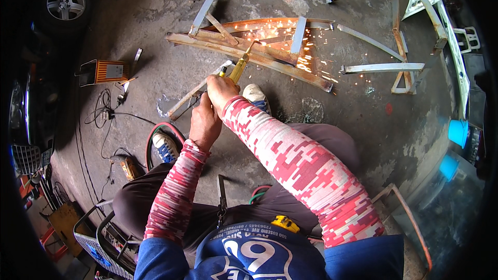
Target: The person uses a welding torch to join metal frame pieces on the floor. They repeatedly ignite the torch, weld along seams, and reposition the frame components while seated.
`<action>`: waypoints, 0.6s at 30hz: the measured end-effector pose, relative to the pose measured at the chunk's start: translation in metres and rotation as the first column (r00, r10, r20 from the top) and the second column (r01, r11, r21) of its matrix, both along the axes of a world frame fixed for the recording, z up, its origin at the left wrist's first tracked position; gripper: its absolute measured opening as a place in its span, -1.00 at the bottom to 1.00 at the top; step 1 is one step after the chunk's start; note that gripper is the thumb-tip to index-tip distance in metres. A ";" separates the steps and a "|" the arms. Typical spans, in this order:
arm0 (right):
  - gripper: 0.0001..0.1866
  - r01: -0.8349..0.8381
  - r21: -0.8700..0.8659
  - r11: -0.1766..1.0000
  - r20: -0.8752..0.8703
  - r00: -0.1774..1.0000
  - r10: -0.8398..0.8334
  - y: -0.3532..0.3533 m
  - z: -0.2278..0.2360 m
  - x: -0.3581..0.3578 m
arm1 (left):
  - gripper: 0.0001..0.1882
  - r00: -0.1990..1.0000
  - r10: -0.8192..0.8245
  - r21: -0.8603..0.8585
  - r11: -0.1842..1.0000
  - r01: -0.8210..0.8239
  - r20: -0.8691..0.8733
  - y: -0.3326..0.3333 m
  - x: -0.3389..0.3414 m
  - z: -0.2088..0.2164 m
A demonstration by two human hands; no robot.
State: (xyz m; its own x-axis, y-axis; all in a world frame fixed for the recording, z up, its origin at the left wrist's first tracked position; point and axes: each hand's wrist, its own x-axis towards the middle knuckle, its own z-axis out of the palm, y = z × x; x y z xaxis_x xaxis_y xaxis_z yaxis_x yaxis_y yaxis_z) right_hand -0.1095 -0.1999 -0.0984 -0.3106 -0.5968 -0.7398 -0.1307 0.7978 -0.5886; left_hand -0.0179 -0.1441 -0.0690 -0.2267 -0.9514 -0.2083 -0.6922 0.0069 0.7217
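I have the right hand (222, 91) wrapped around the yellow torch (240, 68); the left hand (205, 120) curls just behind, its exact grip hidden from me. The tip is at the rusty frame (277, 67) on the floor (140, 26), sparks (306, 56) scattering rightward. Toward the floor's left edge lies an orange box (111, 71).

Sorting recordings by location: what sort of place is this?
Likely a vehicle-repair or metalworking shop: a car wheel shows at upper left, a rusty metal frame lies on the floor, and sparks scatter near the yellow torch.
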 end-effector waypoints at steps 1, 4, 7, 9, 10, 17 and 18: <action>-0.42 -0.029 -0.005 1.000 -0.011 1.000 0.029 0.000 0.000 0.000 | -0.67 1.000 -0.001 0.000 1.000 0.001 -0.003 0.000 0.000 0.000; -0.41 -0.080 -0.011 0.997 -0.032 0.996 0.079 0.000 0.002 -0.001 | -0.65 1.000 -0.006 0.000 1.000 0.006 -0.006 0.000 0.001 -0.001; -0.40 -0.008 0.021 1.000 -0.019 1.000 0.008 -0.002 0.007 0.001 | -0.64 1.000 -0.008 0.006 1.000 0.008 -0.013 -0.001 0.001 0.000; -0.40 0.113 0.085 0.990 0.024 0.993 -0.115 -0.003 0.010 0.002 | -0.64 1.000 -0.011 0.019 1.000 0.011 -0.007 -0.001 0.002 0.001; -0.40 0.130 0.082 0.988 0.041 0.990 -0.133 -0.003 0.011 0.002 | -0.63 1.000 -0.015 0.029 0.999 0.015 0.003 -0.001 0.002 0.002; -0.42 0.262 0.045 0.964 0.050 0.963 -0.265 0.003 0.004 0.000 | -0.65 0.988 0.014 0.063 0.998 -0.005 -0.151 -0.001 0.005 0.001; -0.45 0.272 0.017 0.962 0.014 0.962 -0.272 0.004 0.001 -0.001 | -0.64 0.986 0.042 0.086 0.996 -0.028 -0.159 0.001 0.006 0.003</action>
